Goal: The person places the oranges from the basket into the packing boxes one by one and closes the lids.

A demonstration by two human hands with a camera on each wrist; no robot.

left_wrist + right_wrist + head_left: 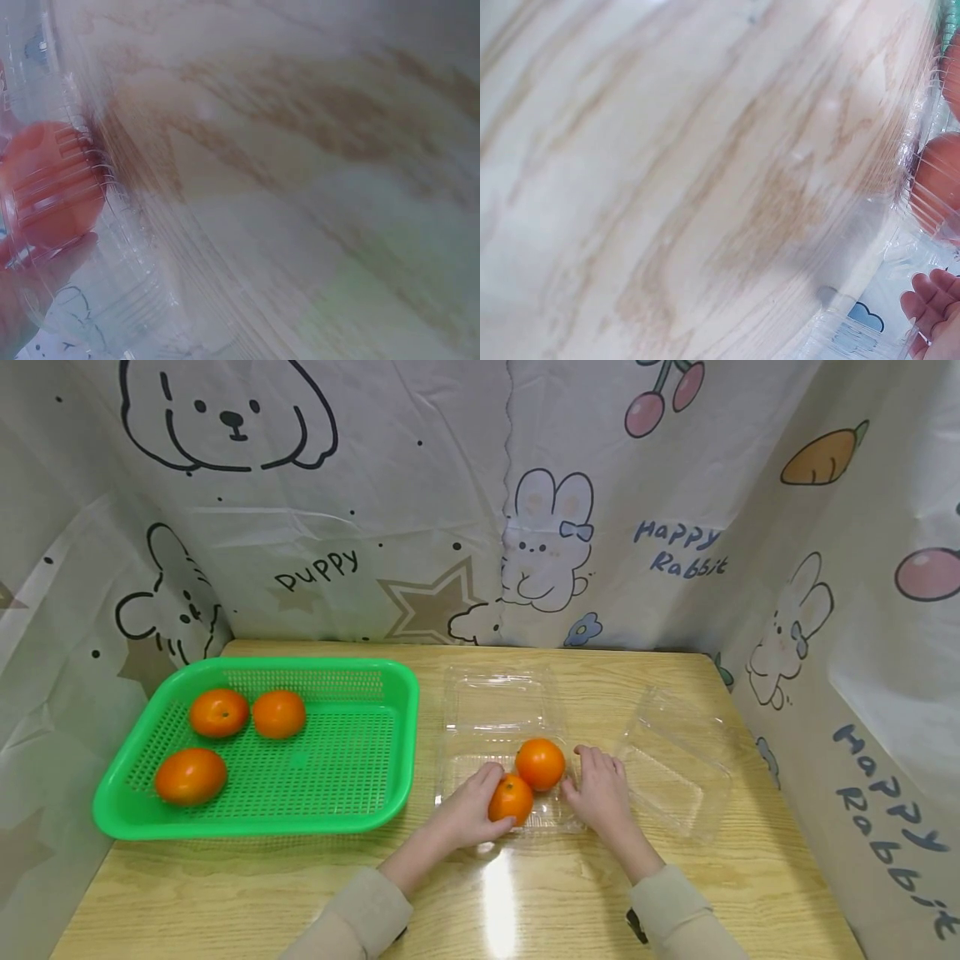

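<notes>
My left hand (471,808) grips an orange (512,800) at the front of an open clear plastic box (450,777). A second orange (540,764) sits in the box just behind it, to the right. At the box's right side is my right hand (602,789), fingers loosely bent and nothing in its grasp; whether it touches the wall I cannot tell. The left wrist view shows the held orange (56,187) through the ribbed plastic, with fingers around it. In the right wrist view the right hand (937,311) appears below an orange (939,184).
A green plastic basket (408,727) on the left holds three oranges, among them one at its front left (191,777). Another clear plastic box (675,764) lies open to the right. Patterned cloth (420,485) hangs behind and beside the wooden table (555,893).
</notes>
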